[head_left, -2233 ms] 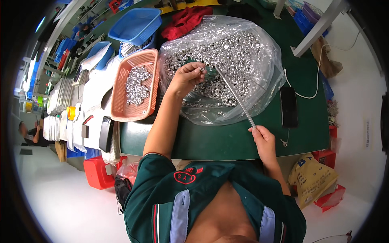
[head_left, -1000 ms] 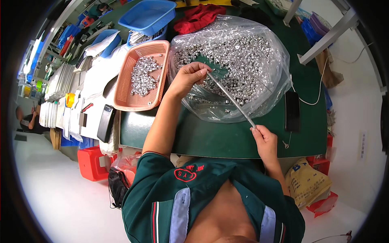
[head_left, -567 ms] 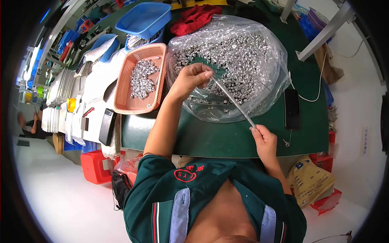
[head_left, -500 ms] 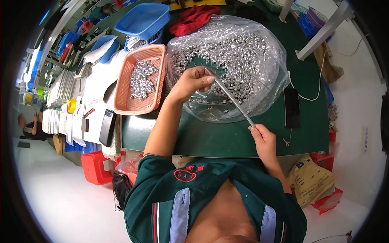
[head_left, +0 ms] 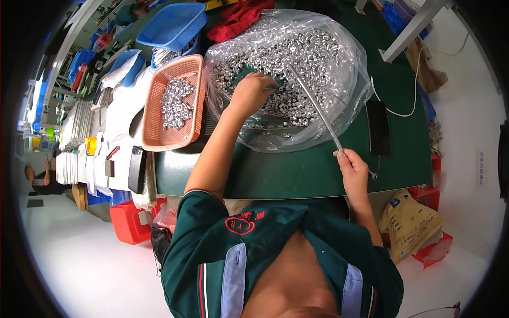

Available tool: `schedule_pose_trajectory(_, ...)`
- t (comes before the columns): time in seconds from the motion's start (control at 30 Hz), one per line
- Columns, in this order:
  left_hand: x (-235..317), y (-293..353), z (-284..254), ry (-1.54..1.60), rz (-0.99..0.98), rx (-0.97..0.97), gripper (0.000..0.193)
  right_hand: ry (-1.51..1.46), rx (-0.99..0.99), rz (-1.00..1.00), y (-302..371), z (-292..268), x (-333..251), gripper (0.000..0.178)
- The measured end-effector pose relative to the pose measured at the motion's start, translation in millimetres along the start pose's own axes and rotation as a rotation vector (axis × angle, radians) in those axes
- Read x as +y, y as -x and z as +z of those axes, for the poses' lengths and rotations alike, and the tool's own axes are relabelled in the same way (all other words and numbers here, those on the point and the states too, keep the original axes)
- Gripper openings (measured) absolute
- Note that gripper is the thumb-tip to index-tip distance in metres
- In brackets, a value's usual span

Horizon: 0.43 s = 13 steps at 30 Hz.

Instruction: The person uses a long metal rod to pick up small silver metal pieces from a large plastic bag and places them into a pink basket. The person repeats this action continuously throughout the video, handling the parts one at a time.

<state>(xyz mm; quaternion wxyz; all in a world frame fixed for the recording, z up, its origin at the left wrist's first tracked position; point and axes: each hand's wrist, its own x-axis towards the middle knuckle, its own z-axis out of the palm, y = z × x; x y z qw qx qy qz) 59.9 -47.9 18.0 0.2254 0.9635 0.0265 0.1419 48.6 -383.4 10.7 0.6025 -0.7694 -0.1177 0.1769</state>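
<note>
A slim silvery metal rod is pinched at its near end by my right hand. The rod slants away to the left, its far end above a heap of small shiny metal pieces. These lie in a spread-out clear plastic bag on the green table. My left hand is over the bag's left part, close to the pieces and apart from the rod. Its fingers are curled together; whatever they hold, if anything, is hidden.
An orange basket with similar pieces stands left of the bag. Behind it are blue baskets and a red cloth. A black phone with a white cable lies at the right; another dark phone lies left.
My left hand has left the rod's far end and moved over the pieces. My right hand has shifted slightly right, still holding the rod. The whole view has moved a little.
</note>
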Motion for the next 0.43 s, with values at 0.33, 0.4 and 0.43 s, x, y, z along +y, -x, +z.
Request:
schedule_pose_trajectory(0.33, -11, -32, 26, -0.037, 0.08, -0.196, 0.02, 0.008, 0.007, -0.008, 2, -1, 10, 0.017)
schedule_pose_trajectory(0.4, -12, -31, 27, -0.033, 0.115, -0.18, 0.021, 0.01, 0.004, -0.004, 2, -1, 11, 0.017)
schedule_pose_trajectory(0.43, -13, -32, 26, -0.034, 0.115, -0.181, 0.021, 0.012, 0.005, -0.012, 1, 0, 13, 0.017)
